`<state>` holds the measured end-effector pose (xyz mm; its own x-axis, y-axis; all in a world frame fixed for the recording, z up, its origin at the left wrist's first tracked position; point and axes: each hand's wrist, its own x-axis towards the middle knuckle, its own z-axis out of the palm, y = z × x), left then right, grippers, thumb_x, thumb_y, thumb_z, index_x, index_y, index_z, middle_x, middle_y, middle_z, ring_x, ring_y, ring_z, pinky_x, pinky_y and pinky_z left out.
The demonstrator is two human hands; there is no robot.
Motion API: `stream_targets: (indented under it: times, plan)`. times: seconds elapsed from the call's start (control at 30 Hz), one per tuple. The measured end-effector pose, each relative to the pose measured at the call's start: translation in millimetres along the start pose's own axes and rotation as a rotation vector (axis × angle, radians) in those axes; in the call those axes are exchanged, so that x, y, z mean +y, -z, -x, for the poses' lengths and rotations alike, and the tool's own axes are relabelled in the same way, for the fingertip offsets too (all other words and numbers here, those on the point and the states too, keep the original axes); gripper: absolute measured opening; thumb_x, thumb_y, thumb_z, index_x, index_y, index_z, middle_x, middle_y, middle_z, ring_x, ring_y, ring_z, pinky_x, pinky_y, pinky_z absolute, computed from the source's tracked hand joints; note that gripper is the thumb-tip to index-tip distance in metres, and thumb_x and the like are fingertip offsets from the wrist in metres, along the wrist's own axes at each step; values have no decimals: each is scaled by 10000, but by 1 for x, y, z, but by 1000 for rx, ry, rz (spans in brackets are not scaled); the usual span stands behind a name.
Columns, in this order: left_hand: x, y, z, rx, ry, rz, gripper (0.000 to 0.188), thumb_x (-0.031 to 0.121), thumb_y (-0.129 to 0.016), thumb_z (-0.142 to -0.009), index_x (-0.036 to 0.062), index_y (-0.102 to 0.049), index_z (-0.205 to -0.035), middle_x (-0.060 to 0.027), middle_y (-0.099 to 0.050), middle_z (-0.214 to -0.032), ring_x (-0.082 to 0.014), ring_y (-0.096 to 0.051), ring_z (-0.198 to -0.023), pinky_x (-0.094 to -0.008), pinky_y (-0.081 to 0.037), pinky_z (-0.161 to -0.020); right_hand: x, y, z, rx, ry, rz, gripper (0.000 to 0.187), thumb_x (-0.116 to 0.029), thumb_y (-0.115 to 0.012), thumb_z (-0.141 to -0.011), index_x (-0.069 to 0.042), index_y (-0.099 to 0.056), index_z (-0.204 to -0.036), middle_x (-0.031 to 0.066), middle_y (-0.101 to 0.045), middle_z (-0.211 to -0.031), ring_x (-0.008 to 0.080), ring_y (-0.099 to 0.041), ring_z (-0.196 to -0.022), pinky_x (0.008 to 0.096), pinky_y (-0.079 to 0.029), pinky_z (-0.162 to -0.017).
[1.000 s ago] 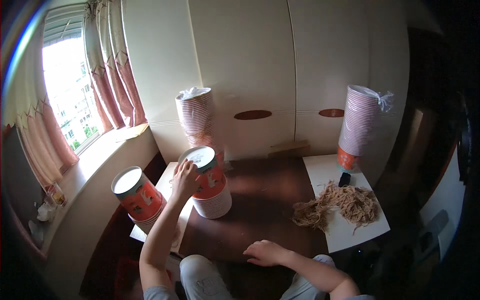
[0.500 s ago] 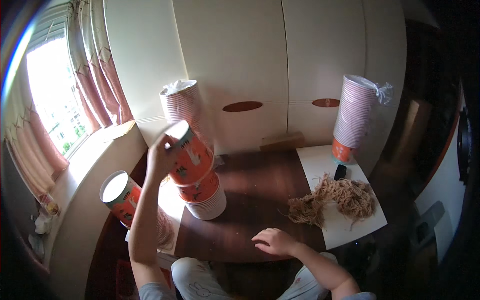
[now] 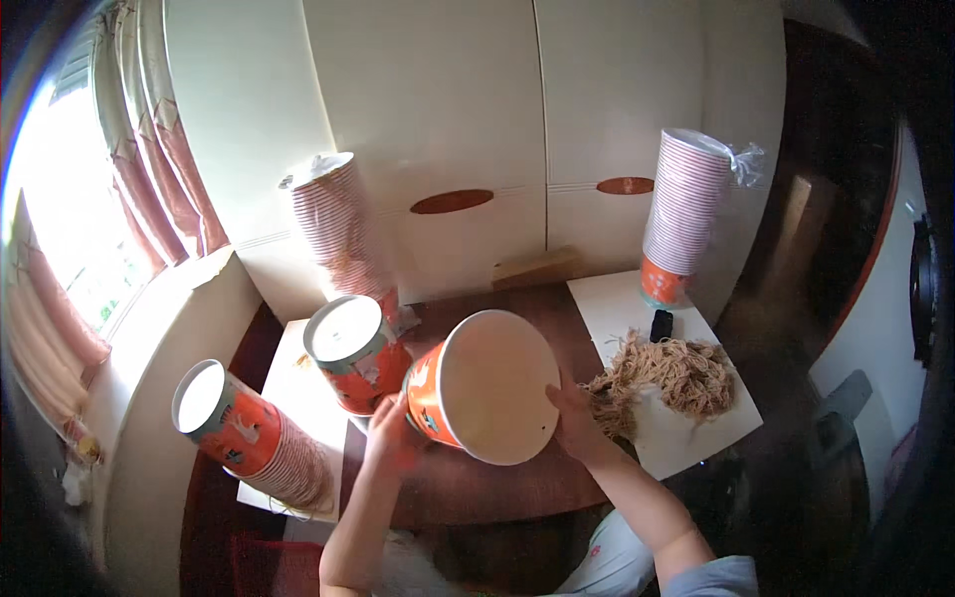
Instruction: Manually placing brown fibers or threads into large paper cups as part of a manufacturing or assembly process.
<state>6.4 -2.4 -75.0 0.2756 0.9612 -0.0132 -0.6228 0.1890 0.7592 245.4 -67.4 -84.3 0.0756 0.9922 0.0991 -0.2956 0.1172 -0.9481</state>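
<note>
I hold a large orange and white paper bucket (image 3: 487,388) tipped on its side, its open white mouth facing me. My left hand (image 3: 393,438) grips its printed wall from the left. My right hand (image 3: 575,423) clasps its rim on the right. Just behind it, to the left, a short stack of the same buckets (image 3: 353,348) stands on the dark wooden table (image 3: 477,488). A pile of tan shredded paper (image 3: 668,373) lies on a white sheet (image 3: 696,428) right of my right hand.
A tall leaning stack of buckets (image 3: 244,433) rests at the left on another white sheet. Two tall bagged stacks of buckets stand at the back, one at the left (image 3: 338,229) and one at the right (image 3: 686,214). White cabinet doors are behind. A curtained window is at far left.
My left hand lifted one bucket off the short stack and brought it toward me, tipped on its side. My right hand rose from the table and took hold of its rim.
</note>
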Motion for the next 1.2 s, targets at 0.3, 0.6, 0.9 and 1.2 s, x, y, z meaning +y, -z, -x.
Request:
stream_targets:
  times: [0.3, 0.6, 0.9, 1.2]
  plan:
    - [-62, 34, -12, 54, 293, -416, 338, 222, -462, -880, -29, -449, -1105, -96, -540, -999, -161, -509, -925, -289, -414, -799, 14, 11, 2, 235, 11, -82, 569, -52, -395, -657, 1, -383, -1223, 128, -484, -1129, 196, -447, -1049, 293, -325, -925]
    - [-37, 25, -5, -73, -105, -700, 244, 147, -508, -851, -36, -529, -1011, -66, -587, -911, -122, -540, -826, -240, -431, -735, 13, -4, 1, 111, -144, -83, 546, -4, -365, -670, 40, -371, -1214, 132, -467, -1169, 201, -432, -1100, 305, -299, -961]
    - [-21, 27, 8, 90, -400, -1247, 128, 104, -601, -768, -5, -580, -832, -85, -560, -567, -103, -533, -485, -233, -422, -469, 2, -18, 25, -128, 319, 468, 305, -214, -450, -829, 34, -556, -972, 127, -546, -977, 216, -508, -933, 314, -378, -838]
    - [-29, 13, 18, -63, -296, -1251, 157, 144, -637, -746, -1, -592, -787, -92, -586, -597, -121, -555, -499, -242, -446, -490, 3, -10, 23, -267, 280, 498, 241, -117, -435, -825, 18, -547, -990, 126, -539, -992, 210, -513, -957, 326, -392, -851]
